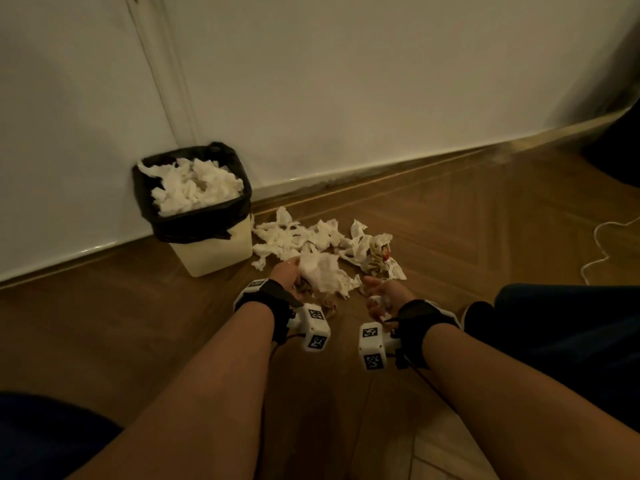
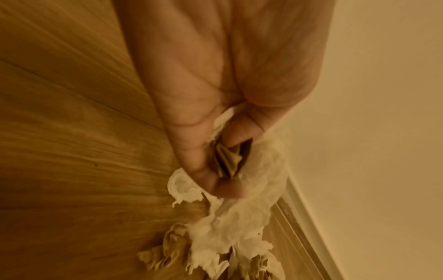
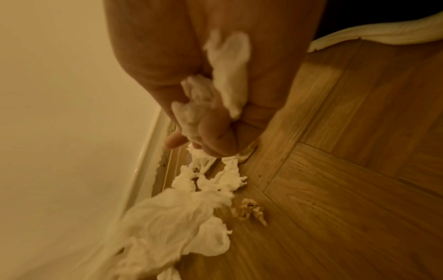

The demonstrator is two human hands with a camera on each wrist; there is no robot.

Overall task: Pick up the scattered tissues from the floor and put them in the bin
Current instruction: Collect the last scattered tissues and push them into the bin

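Observation:
A pale bin [image 1: 221, 252] with a black liner stands against the wall, heaped with white tissues [image 1: 197, 187]. To its right, crumpled white and brown tissues [image 1: 311, 237] lie scattered on the wooden floor. My left hand [image 1: 289, 273] grips a bunch of white and brown tissue [image 1: 325, 275] just above the floor; in the left wrist view the fingers [image 2: 203, 164] curl round this wad [image 2: 242, 217]. My right hand [image 1: 381, 296] holds a small white wad [image 1: 379, 301]; in the right wrist view its fingers [image 3: 215, 132] close on tissue [image 3: 227, 72].
A white wall and skirting board [image 1: 381, 168] run behind the bin. A white cable [image 1: 602, 244] snakes over the floor at the right. Dark-clothed legs and a dark shoe [image 1: 479, 315] are at the right, another dark knee at lower left.

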